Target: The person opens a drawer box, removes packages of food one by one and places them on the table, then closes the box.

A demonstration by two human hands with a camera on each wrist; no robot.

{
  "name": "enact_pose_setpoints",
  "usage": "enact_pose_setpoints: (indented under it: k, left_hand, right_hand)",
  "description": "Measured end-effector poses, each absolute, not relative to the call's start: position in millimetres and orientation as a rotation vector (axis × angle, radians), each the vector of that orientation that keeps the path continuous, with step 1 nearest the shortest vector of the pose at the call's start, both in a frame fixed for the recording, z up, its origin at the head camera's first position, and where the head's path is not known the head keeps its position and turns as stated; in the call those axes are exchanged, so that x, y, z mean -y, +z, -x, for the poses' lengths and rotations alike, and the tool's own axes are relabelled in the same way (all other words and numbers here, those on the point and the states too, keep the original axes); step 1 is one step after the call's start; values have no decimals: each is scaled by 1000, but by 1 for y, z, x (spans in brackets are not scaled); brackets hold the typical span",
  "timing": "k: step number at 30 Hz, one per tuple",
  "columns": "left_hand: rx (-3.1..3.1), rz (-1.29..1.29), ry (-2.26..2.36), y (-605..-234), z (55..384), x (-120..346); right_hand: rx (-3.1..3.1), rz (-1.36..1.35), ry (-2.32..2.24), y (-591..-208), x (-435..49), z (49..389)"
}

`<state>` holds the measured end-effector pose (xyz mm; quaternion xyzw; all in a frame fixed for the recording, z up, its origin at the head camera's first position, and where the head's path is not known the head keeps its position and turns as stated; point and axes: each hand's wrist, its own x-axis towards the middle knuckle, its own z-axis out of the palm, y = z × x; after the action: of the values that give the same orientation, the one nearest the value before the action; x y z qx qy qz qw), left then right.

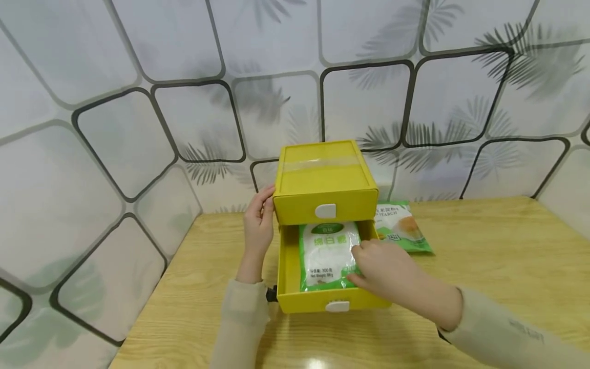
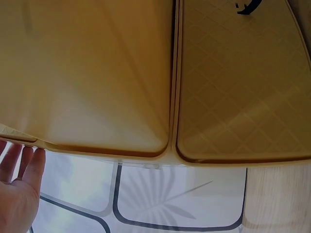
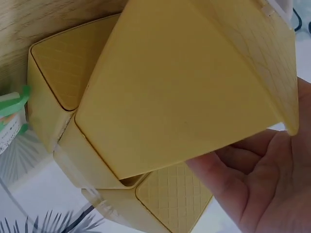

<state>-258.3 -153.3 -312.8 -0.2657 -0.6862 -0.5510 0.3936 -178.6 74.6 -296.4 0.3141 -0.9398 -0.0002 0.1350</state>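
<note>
A yellow two-tier drawer box [image 1: 326,171] stands on the table, its lower drawer [image 1: 289,266] pulled out toward me. In that drawer lies a white and green bag of sugar [image 1: 324,253], face up. My left hand [image 1: 259,220] rests against the left side of the upper tier, fingers fairly straight along the edge, as the left wrist view also shows. My right hand [image 1: 387,269] reaches over the drawer's right wall, curled fingers and thumb at the bag's right edge. From the right wrist view, the drawer wall hides part of those fingers [image 3: 252,145].
A green and white bag of starch [image 1: 401,225] lies on the wooden table [image 1: 488,266], behind and right of the drawer box. White handles [image 1: 325,210] mark both drawer fronts. Behind the table hangs a patterned wall covering [image 1: 276,113].
</note>
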Motion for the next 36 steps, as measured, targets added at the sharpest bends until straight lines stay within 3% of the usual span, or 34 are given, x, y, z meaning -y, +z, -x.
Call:
enact_pose_setpoints:
  k: [36]
  left_hand:
    - [1763,630,-1414,-308,255,152]
  right_hand:
    - [3066,-825,-49,-299,-66,201]
